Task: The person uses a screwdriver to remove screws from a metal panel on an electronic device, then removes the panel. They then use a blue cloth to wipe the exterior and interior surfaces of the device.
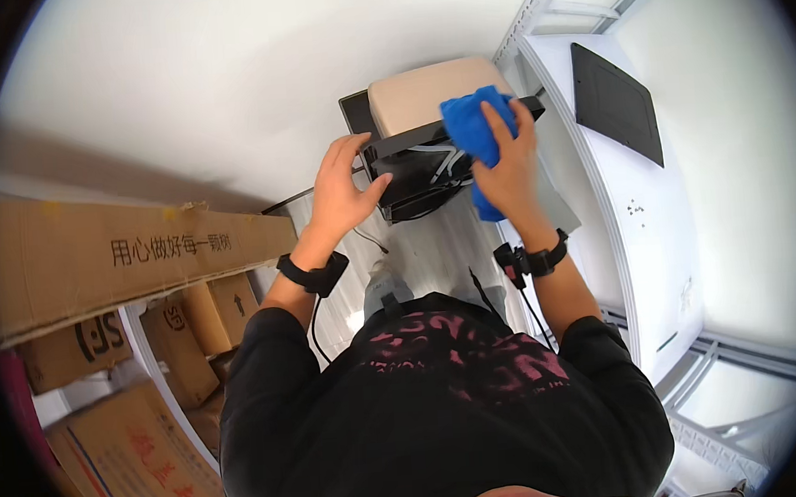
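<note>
Print (172, 249) on carton (62, 264), shirt (428, 438); hands (508, 173) at blue cloth (475, 133), black casing (402, 168).

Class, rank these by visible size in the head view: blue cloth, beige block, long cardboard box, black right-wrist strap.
1. Long cardboard box
2. Beige block
3. Blue cloth, partly hidden by the right hand
4. Black right-wrist strap

One row of black Chinese characters (171, 248) runs along the long cardboard box (60, 234) at left. Below, a brown carton (45, 370) bears a large black logo (100, 340), a narrower carton (187, 371) a smaller logo (174, 318), and a third carton (206, 310) an arrow (239, 305). Red characters (165, 463) mark the striped carton (90, 431). Pink lettering (505, 360) (patchy, partly illegible) crosses the black T-shirt (410, 439).
</note>
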Motion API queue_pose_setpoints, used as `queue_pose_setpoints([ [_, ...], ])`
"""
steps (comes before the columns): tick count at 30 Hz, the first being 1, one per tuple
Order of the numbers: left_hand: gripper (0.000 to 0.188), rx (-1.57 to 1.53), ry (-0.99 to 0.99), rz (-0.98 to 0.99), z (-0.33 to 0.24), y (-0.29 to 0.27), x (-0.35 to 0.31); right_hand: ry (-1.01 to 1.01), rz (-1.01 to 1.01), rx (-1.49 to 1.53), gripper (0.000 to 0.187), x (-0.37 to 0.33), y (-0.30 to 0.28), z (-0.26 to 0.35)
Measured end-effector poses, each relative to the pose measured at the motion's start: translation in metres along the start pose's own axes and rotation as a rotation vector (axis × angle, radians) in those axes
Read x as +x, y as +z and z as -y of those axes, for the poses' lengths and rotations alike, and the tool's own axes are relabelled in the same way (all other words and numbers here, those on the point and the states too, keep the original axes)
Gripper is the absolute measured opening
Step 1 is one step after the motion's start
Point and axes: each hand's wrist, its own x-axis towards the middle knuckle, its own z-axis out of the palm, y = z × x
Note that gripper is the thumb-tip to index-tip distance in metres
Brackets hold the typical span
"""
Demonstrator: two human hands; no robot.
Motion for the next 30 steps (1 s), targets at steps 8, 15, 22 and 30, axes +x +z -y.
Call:
queue_pose_setpoints([
  [8,0.038,-0.354,-0.249,0.298,0.06,0.007,0.012,0.042,0.143,-0.261,0.076,0.018,0.023,0.005],
  [15,0.046,-0.378,-0.245,0.383,0.075,0.009,0.017,-0.202,0.158,-0.209,0.058,0.013,0.042,0.045],
  [22,0.077,-0.303,-0.126,0.273,0.072,0.008,0.015,-0.299,0.271,-0.018,0.052,0.004,0.056,0.089],
  [30,0.053,-0.271,-0.021,0.358,0.064,0.009,0.019,-0.163,0.116,-0.168,0.054,0.024,0.023,-0.013],
])
